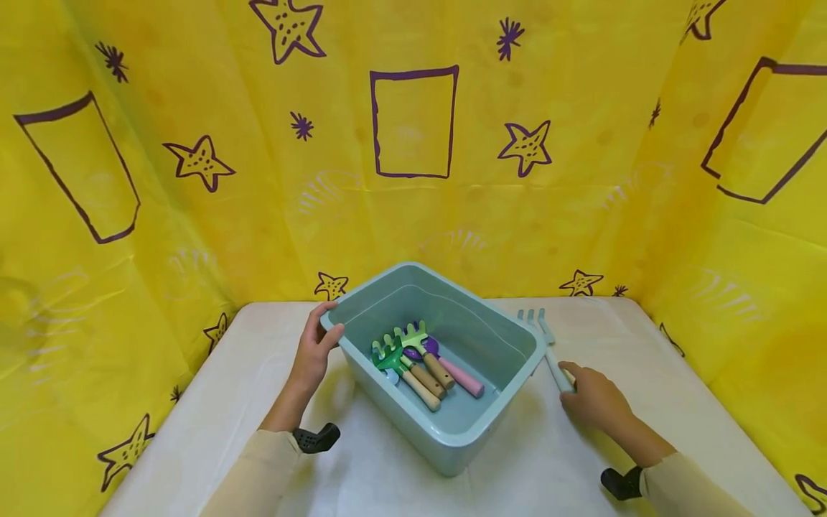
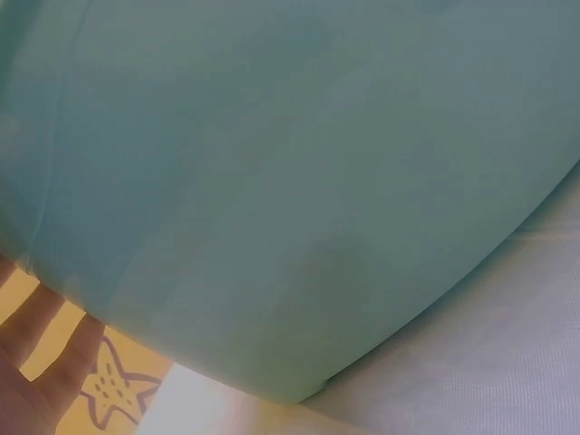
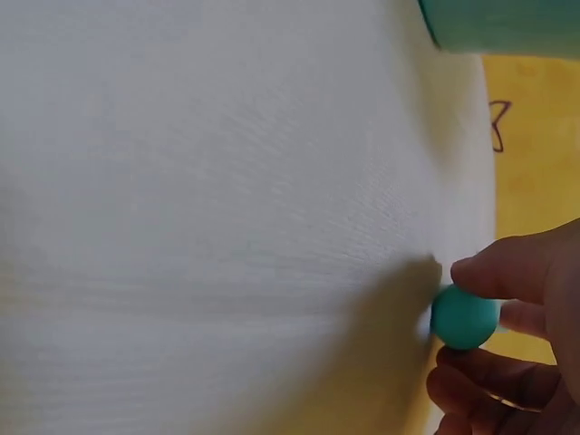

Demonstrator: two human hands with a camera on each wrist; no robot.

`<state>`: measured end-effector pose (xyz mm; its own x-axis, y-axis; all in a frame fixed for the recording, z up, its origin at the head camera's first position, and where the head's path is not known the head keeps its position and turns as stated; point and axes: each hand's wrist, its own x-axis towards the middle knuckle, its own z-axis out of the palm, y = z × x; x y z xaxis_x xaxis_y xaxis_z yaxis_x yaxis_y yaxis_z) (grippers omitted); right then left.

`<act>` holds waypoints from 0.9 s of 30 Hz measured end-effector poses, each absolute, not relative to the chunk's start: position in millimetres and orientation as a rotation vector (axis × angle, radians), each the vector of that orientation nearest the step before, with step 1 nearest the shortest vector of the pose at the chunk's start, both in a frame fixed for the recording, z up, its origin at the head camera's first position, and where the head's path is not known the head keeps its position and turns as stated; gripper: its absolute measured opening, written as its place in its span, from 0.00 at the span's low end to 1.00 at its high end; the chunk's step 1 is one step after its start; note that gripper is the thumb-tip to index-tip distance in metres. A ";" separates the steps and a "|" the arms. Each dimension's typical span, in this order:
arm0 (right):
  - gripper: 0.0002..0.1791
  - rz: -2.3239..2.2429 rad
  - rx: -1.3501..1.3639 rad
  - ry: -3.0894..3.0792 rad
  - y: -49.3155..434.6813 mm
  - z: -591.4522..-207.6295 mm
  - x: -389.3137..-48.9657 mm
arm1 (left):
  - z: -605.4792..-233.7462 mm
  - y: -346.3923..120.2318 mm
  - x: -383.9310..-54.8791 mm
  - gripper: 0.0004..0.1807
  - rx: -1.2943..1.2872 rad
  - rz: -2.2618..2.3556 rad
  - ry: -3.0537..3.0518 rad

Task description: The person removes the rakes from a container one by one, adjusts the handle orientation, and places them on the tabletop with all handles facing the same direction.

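My left hand (image 1: 316, 345) grips the left corner of a light blue-green plastic bin (image 1: 403, 420), thumb over the rim and fingers outside. In the left wrist view the bin's outer wall (image 2: 272, 181) fills most of the picture, with fingertips at its edge. To the bin's right, my right hand (image 1: 597, 398) holds a pale blue toy rake (image 1: 552, 362) by its handle, tines pointing away and partly behind the bin's corner. The right wrist view shows the handle's rounded teal end (image 3: 464, 317) between thumb and fingers, close to the tabletop.
Inside the bin lie several small garden tools: a green fork (image 1: 390, 359), a light green rake (image 1: 411, 335), wooden handles (image 1: 421, 388) and a pink handle (image 1: 461, 377) by a purple head. A white-covered table (image 1: 517, 474) lies beneath, with yellow patterned curtains (image 1: 413, 215) around it.
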<state>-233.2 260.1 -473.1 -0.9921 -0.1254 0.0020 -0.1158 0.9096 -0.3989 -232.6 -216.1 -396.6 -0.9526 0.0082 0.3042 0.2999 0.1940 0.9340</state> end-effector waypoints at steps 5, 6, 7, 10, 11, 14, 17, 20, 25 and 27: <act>0.31 -0.627 -0.195 3.073 261.1 -474.6 -241.5 | -400.4 -216.6 -231.1 0.27 -0.275 -1.850 -2.238; 0.31 -0.626 -0.190 3.072 260.8 -474.9 -243.5 | -400.8 -216.6 -231.0 0.27 -0.274 -1.852 -2.237; 0.31 -0.622 -0.185 3.074 260.3 -475.2 -245.6 | -400.9 -216.4 -231.0 0.27 -0.273 -1.849 -2.241; 0.31 -0.628 -0.175 3.078 258.1 -474.8 -252.7 | -400.2 -216.0 -232.2 0.27 -0.281 -1.841 -2.244; 0.31 -0.631 -0.170 3.076 257.4 -474.3 -255.3 | -399.7 -216.0 -232.9 0.27 -0.287 -1.837 -2.243; 0.30 -0.643 -0.137 3.056 254.4 -473.7 -264.1 | -398.7 -216.4 -234.0 0.27 -0.294 -1.828 -2.240; 0.31 -0.644 -0.088 3.018 251.7 -472.1 -272.2 | -398.3 -216.6 -233.9 0.27 -0.287 -1.826 -2.244; 0.31 -0.638 -0.049 2.995 250.8 -470.7 -278.7 | -397.5 -216.2 -233.4 0.26 -0.282 -1.831 -2.240; 0.32 -0.638 -0.029 2.988 252.5 -470.1 -285.9 | -395.5 -214.7 -232.3 0.26 -0.272 -1.845 -2.238; 0.32 -0.645 -0.023 2.982 253.6 -470.9 -288.2 | -394.7 -214.0 -231.9 0.26 -0.271 -1.846 -2.239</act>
<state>-288.2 253.6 -470.9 -0.9958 -0.0338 -0.0853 0.0045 0.9107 -0.4131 -231.9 -214.0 -394.7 -0.9573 -0.0017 0.2892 0.2835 0.1913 0.9397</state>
